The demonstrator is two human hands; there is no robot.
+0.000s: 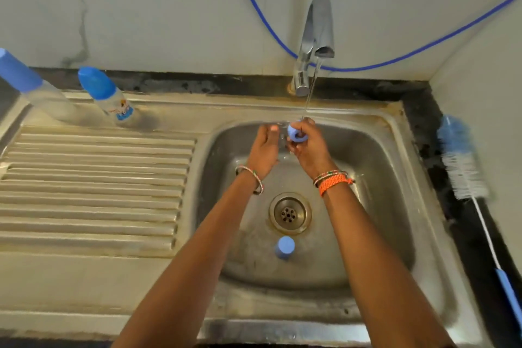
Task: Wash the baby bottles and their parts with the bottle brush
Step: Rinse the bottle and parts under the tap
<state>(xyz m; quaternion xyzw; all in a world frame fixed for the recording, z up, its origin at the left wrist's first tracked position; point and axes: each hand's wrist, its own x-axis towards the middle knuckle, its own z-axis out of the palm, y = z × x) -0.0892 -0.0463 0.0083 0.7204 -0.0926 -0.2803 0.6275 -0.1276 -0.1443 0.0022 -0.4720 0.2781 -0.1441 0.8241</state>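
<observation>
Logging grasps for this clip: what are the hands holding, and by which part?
The right hand grips a blue ring-shaped bottle part by its rim, under the tap stream. The left hand is beside it; blur hides whether it holds anything.

Sink: dull, stained stainless steel, ribbed to the left of the left hand. Tap: glossy chrome. Ring gripped by the right hand: smooth blue plastic. Bottle brush: rough white-and-blue bristles.

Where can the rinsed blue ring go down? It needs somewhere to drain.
The ribbed drainboard is bare in front of the two capped bottles. The basin is crowded: hands under the tap, blue cap near the drain.
</observation>
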